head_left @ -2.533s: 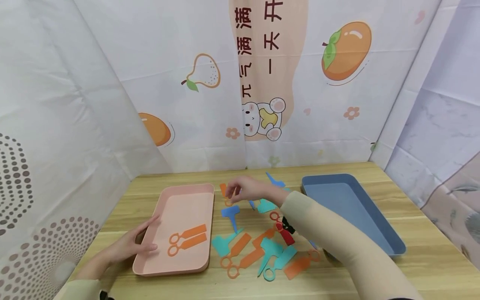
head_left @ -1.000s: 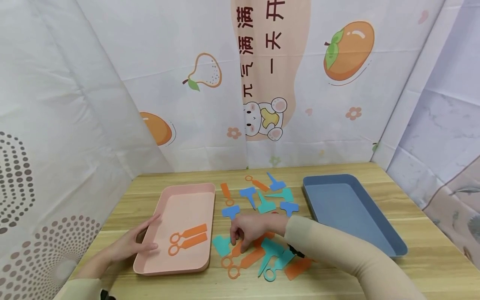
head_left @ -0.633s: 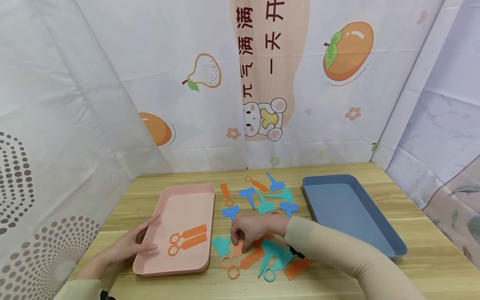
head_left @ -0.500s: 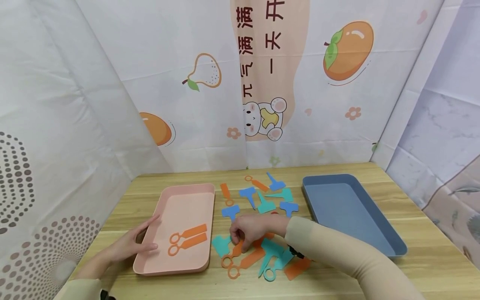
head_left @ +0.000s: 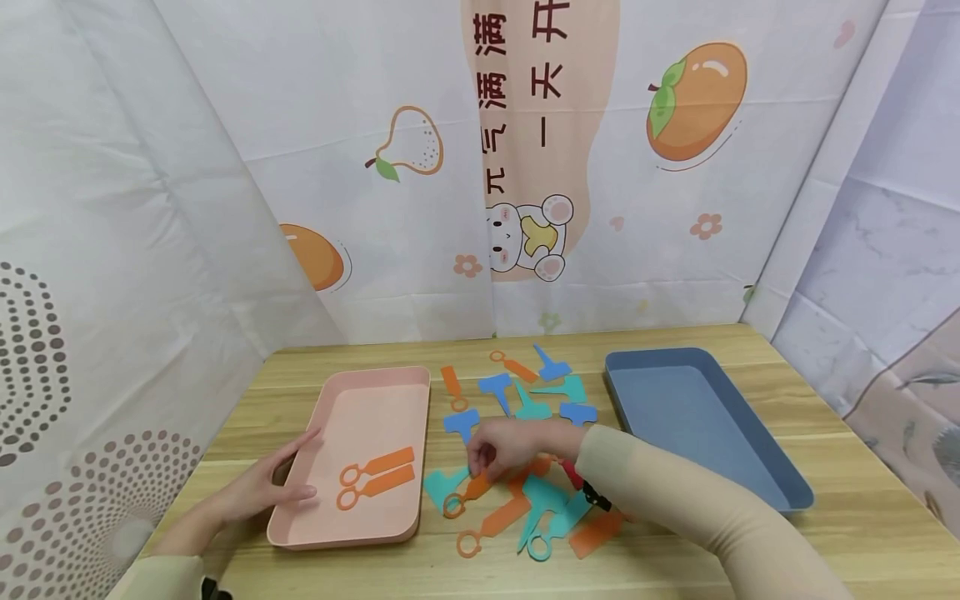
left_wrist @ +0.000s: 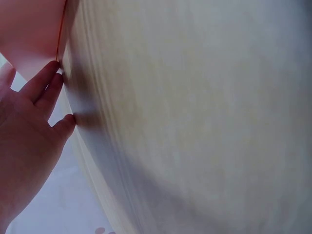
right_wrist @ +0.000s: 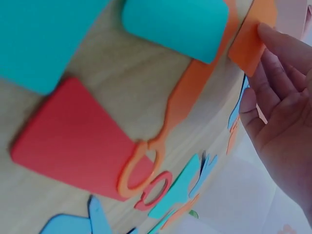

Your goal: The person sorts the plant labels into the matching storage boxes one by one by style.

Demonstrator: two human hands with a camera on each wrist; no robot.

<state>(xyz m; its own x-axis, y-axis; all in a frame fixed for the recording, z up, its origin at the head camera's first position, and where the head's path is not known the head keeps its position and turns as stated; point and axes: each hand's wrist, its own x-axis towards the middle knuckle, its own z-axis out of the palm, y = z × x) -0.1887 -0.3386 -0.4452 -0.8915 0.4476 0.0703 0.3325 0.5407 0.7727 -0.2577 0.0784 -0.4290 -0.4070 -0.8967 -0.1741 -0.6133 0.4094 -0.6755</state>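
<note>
My right hand (head_left: pixel 506 448) pinches an orange ring-ended plant tag (head_left: pixel 477 486) by its flat end, between thumb and fingers. In the right wrist view, the flat end of that orange tag (right_wrist: pixel 253 36) shows raised above the pile. Its ring end overlaps a teal T-shaped tag (head_left: pixel 444 487) in the head view. My left hand (head_left: pixel 251 493) rests with spread, fairly straight fingers on the left side of the pink tray (head_left: pixel 375 408). In the left wrist view, its fingertips touch the tray's outer wall. Two orange ring tags (head_left: pixel 386 481) lie side by side in that tray.
A blue tray (head_left: pixel 690 417) stands at the right. Between the trays lie several loose tags: blue T-shaped tags (head_left: pixel 551 367), teal tags (head_left: pixel 546 493), other orange tags (head_left: pixel 504 517) and a red tag (right_wrist: pixel 78 146) partly under my right forearm. A patterned curtain (head_left: pixel 420 292) hangs behind the table.
My right hand came from the far orange tag to the near pile and took hold of an orange tag. That tag is now lifted slightly, up and to the right. My left hand stays put.
</note>
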